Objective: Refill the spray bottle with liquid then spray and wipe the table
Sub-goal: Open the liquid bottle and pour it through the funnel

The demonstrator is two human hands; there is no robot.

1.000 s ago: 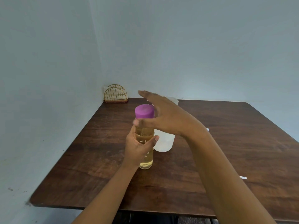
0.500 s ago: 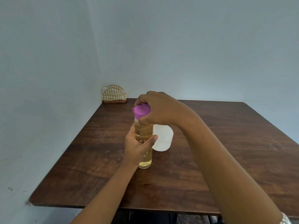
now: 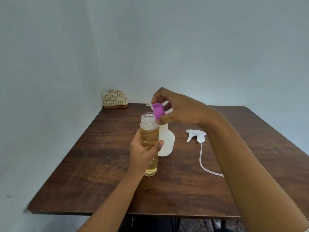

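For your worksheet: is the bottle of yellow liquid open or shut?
Open: the right hand holds the purple cap off the bottle, whose mouth is bare.

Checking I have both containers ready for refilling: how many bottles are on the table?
2. The clear bottle of amber liquid stands uncapped in the left hand; the white spray bottle stands just behind it, partly hidden.

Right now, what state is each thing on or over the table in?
Clear bottle: upright on the table, uncapped, nearly full of amber liquid.
Purple cap: off, tilted above the bottle mouth.
Left hand: gripping the clear bottle.
Right hand: pinching the purple cap.
White spray bottle: upright, sprayer head removed.
Trigger sprayer head: lying on the table, tube trailing.
Napkin holder: upright, holding napkins.
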